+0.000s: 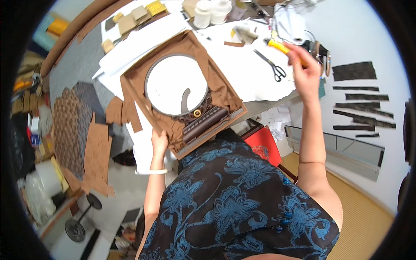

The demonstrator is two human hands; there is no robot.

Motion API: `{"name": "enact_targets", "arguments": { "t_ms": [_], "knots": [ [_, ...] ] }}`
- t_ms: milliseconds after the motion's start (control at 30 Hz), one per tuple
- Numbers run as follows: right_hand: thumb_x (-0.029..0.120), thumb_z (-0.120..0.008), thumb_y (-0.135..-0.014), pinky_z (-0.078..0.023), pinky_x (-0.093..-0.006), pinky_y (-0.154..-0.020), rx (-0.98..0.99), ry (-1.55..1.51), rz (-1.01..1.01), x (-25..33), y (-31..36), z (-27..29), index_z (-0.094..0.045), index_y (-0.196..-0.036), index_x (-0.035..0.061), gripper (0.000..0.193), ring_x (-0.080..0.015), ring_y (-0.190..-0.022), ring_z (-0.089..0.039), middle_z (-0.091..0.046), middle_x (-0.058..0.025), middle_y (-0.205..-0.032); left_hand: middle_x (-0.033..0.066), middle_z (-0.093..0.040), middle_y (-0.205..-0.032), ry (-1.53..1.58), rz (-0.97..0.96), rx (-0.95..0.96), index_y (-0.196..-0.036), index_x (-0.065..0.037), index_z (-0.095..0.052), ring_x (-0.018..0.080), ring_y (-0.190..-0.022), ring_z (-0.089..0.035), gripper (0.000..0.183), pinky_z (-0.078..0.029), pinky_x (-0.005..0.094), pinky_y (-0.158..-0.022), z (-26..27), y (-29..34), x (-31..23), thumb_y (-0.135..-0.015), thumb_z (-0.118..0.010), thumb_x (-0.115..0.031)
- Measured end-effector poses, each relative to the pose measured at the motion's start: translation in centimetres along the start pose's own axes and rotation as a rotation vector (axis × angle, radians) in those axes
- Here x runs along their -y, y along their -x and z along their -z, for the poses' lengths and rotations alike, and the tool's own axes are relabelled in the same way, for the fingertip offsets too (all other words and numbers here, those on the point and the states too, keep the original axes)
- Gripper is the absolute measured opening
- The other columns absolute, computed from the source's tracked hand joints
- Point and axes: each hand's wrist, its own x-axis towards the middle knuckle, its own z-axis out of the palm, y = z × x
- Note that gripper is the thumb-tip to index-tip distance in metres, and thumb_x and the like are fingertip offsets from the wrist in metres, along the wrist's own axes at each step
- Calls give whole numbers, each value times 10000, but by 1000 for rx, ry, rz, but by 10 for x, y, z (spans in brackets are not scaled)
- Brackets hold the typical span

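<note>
Left grip (159, 141): pressed round the near left corner of a shallow rectangular tray lined with crumpled brown fabric (222, 82), which extends forward and right from it.
Right grip (300, 63): wrapped around a tool with a bright yellow handle (281, 47); the head is blurred, so its kind cannot be told.
Tray load: a large white disc with a thin grey rim (173, 80), ahead of the left grip; a dark brown, glossy cylindrical roll (206, 126), just right of it.
Step in hand: judged to be the steadying of the tray while the tool is held raised, well apart from it.
Next move: a firm left hold and a controlled tool path seem to be called for.
Edges: black-handled scissors (273, 66) are passed closely by any leftward swing from the right grip; below it, the near edge of the white-covered table (260, 92) is found.
Room: sideways travel is allowed between scissors and tray.
</note>
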Motion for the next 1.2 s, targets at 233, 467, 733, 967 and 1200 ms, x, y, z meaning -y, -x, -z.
{"name": "enact_targets", "arguments": {
  "t_ms": [233,467,733,967,1200],
  "knots": [
    [255,-697,-1103,-282,-176,-549,-443,-199,-69,25,-27,64,-742,-1387,53,351,16,-622,-394,-684,40,-842,185,-700,-1286,125,82,59,-1466,17,-508,281,-1132,-702,500,-548,378,-998,0,12,-37,-970,-564,39],
    [244,-684,-1112,-298,-178,-551,-482,-268,-187,9,1,57,-715,-1383,-21,380,13,-613,-403,-673,23,-828,146,-706,-1135,181,168,163,-1397,7,-523,227,-932,-729,484,-608,353,-743,18,5,-63,-918,-569,61],
    [289,-666,-1119,-287,-175,-587,-384,-357,-222,-73,-5,84,-715,-1407,6,406,2,-675,-389,-656,44,-878,135,-722,-993,170,185,137,-1141,41,-587,277,-844,-763,236,-670,419,-658,49,3,-89,-905,-573,52],
    [290,-656,-1125,-365,-173,-641,-286,-430,-326,-125,11,55,-698,-1414,-26,430,-21,-714,-458,-643,37,-869,144,-740,-992,251,274,117,-1156,40,-616,268,-777,-770,291,-679,428,-606,20,39,-81,-867,-607,13],
    [282,-676,-1118,-259,-174,-564,-311,-490,-349,-164,4,48,-739,-1375,11,379,11,-634,-343,-646,65,-846,117,-713,-950,523,307,42,-1240,30,-588,242,-743,-722,370,-573,356,-517,-96,79,-105,-872,-611,16]
  ]
}}
